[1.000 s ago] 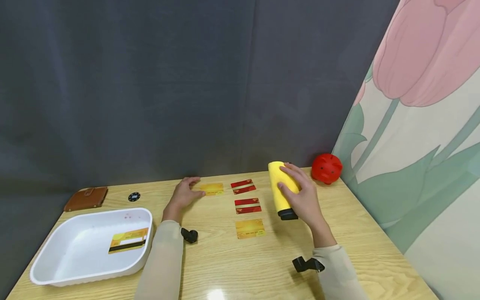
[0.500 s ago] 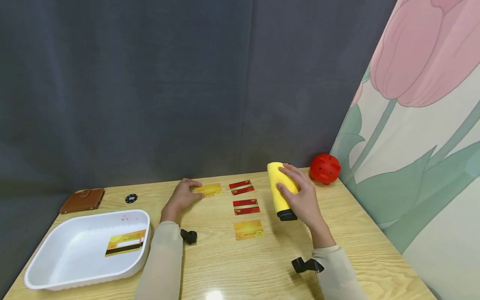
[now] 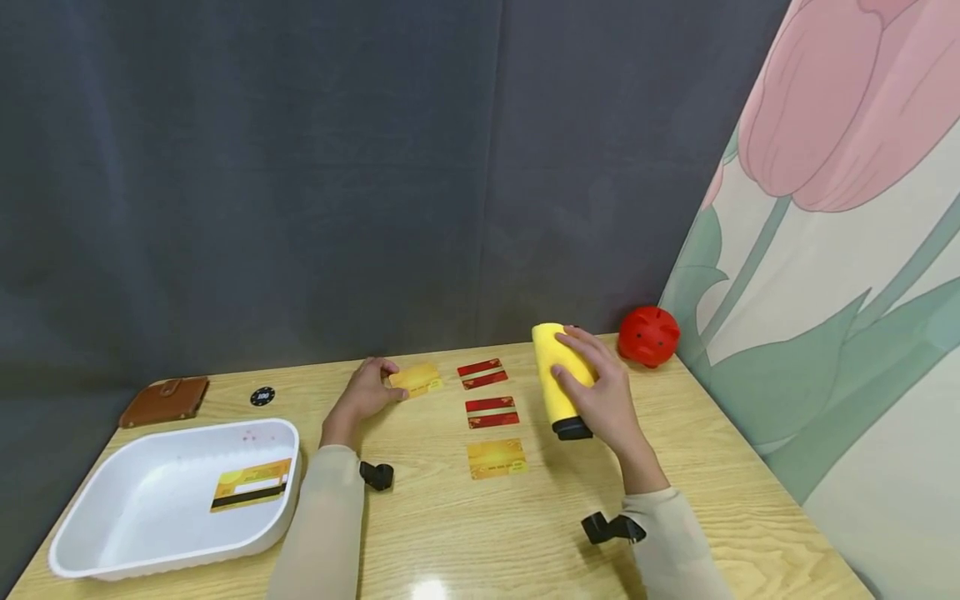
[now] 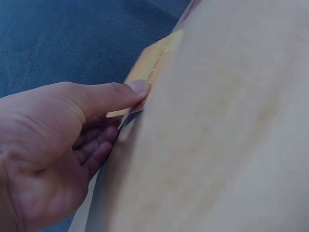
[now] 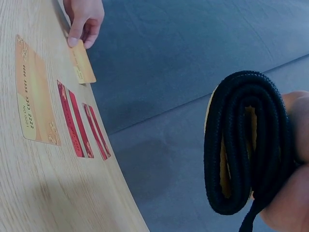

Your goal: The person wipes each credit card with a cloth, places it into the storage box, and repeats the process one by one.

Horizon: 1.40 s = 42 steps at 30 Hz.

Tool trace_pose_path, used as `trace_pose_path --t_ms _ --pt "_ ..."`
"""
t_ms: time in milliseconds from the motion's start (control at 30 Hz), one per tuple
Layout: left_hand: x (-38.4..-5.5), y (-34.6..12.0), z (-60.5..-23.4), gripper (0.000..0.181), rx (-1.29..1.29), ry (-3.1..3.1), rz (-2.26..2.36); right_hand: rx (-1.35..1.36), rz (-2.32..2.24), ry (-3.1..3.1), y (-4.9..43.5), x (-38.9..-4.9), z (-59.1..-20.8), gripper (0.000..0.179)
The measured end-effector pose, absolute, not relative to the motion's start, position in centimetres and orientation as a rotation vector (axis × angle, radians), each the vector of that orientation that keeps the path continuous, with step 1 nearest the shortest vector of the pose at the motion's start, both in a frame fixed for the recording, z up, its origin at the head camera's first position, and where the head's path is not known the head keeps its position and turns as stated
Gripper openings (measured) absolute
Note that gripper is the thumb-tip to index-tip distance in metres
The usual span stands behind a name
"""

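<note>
Your left hand (image 3: 365, 392) pinches a thin, rectangular gold card (image 3: 418, 379) near the far edge of the desk (image 3: 420, 508); your right hand (image 3: 606, 393) grips a rolled yellow cloth (image 3: 553, 379) with black stitched trim (image 3: 573, 429), aloft toward the far right corner.

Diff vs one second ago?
The left hand, earlier at the far yellow-gold rectangular card, now plainly pinches its left end, thumb on top; the card has shifted slightly left and looks tilted up. Unchanged: right hand holding rolled yellow cloth with black trim; two red striped rectangular cards; near yellow-gold card; white rounded tray and black-striped yellow card inside.
</note>
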<state>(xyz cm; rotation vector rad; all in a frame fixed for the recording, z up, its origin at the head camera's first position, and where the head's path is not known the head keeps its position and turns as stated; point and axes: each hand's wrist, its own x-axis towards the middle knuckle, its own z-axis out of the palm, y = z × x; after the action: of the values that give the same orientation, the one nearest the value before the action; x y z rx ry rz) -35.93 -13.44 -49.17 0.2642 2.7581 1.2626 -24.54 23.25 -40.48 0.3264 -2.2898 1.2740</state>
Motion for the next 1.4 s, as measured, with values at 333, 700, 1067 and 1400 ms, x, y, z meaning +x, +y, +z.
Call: trace_pose_path --t_ms 333,700,1067,1400 --pt "-34.6 -12.9 -49.7 0.039 0.288 2.742 1.517 0.332 1.304 -2.282 23.3 -24.7 -40.5 0.045" --pt "-33.2 -12.4 -50.0 0.027 0.306 2.647 2.003 0.354 1.271 -2.289 22.9 -24.9 -40.5 0.045" --pt "-28.2 -9.9 -46.7 0.028 0.326 2.465 2.124 0.345 1.27 -2.321 23.1 -24.5 -40.2 0.044" --pt "-26.0 -9.8 -44.4 0.035 0.418 2.425 2.109 0.417 1.318 -2.292 22.0 -24.2 -40.4 0.043"
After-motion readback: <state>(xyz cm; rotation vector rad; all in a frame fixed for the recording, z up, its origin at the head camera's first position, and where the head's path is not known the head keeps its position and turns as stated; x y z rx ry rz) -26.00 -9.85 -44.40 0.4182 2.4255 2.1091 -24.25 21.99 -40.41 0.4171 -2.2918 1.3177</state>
